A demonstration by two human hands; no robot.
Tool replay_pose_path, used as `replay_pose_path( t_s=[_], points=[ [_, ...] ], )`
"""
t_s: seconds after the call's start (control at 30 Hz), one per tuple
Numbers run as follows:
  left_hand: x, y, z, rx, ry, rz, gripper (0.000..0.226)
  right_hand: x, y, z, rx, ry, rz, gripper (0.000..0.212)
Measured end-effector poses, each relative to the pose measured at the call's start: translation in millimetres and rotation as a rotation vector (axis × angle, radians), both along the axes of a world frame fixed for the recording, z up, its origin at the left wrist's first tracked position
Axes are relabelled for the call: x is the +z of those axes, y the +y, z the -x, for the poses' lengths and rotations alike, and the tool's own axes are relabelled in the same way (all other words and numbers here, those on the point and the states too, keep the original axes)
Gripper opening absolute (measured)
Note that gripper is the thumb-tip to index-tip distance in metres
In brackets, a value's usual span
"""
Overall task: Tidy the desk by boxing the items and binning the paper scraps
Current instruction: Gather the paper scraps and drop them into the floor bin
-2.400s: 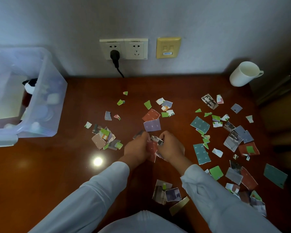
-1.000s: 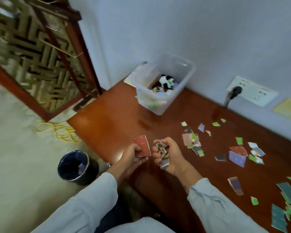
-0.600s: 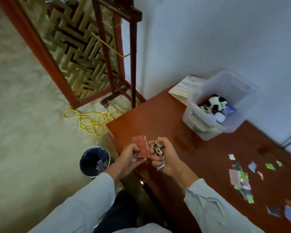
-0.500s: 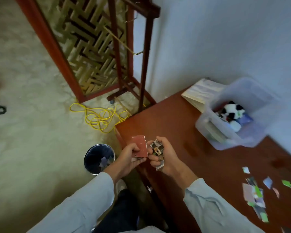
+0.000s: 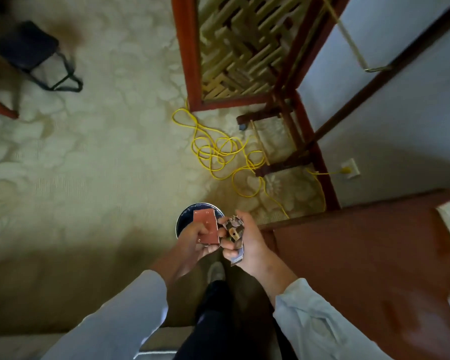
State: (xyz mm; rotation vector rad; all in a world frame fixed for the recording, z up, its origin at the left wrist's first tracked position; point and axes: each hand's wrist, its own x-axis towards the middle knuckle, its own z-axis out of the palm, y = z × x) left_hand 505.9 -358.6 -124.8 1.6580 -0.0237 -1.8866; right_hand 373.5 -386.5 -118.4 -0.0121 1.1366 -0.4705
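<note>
So both hands are parked right above the bin (image 5: 180, 219), which sits on the carpet (image 5: 89, 165) just off the corner of the table (image 5: 361, 255). That's a sensible spot for it, since you can turn away from the table and drop stuff without walking anywhere.

The left hand (image 5: 192, 239) is pinching one red scrap (image 5: 205, 224), thumb on top and fingers underneath, so the piece stands up flat and sits over the bin's opening. The right hand (image 5: 247, 242) is curled tight around a wad of scraps (image 5: 233, 228) — a mixed bunch, with bits poking out the top and one strip hanging out the bottom of the fist. My guess is the tight fist is there so no little pieces flutter off on the way over.

The right hand looks closer to the bin's edge than its middle, though the hands hide most of the opening, so I can't say exactly. I'd say the drop is the step in hand: nothing has been let go yet, and both hands are full.

One thing to watch is that loose paper drifts, and there's a yellow cable (image 5: 220, 152) tangled on the carpet beyond the bin. Getting the hands low and centred before opening them seems smart.
</note>
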Motion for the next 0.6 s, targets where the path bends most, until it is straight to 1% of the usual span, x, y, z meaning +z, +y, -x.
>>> replay_pose_path(
  t_s=[0.1, 0.17, 0.23, 0.37, 0.47, 0.53, 0.6],
  points=[
    [-51, -8, -20, -0.068, -0.050, -0.010, 0.027, -58, -13, -23, 0.067, 0.117, -0.085, 0.040],
    [-91, -11, -30, -0.094, -0.100, -0.056, 0.026, -101, -20, -34, 0.080, 0.182, -0.129, 0.035],
    [-135, -11, -38, -0.118, -0.143, -0.095, 0.025, -145, -24, -41, 0.077, 0.233, -0.177, 0.035],
    [-218, -11, -48, -0.110, -0.139, -0.175, 0.025, -226, -25, -50, 0.077, 0.328, -0.257, 0.034],
    [-271, -9, -49, -0.120, -0.149, -0.207, 0.020, -280, -22, -52, 0.130, 0.420, -0.284, 0.025],
    [-298, -9, -47, -0.097, -0.145, -0.236, 0.015, -307, -20, -55, 0.155, 0.452, -0.294, 0.019],
    [-318, -10, -45, -0.043, -0.123, -0.282, 0.015, -325, -18, -59, 0.106, 0.402, -0.317, 0.015]
  ],
)
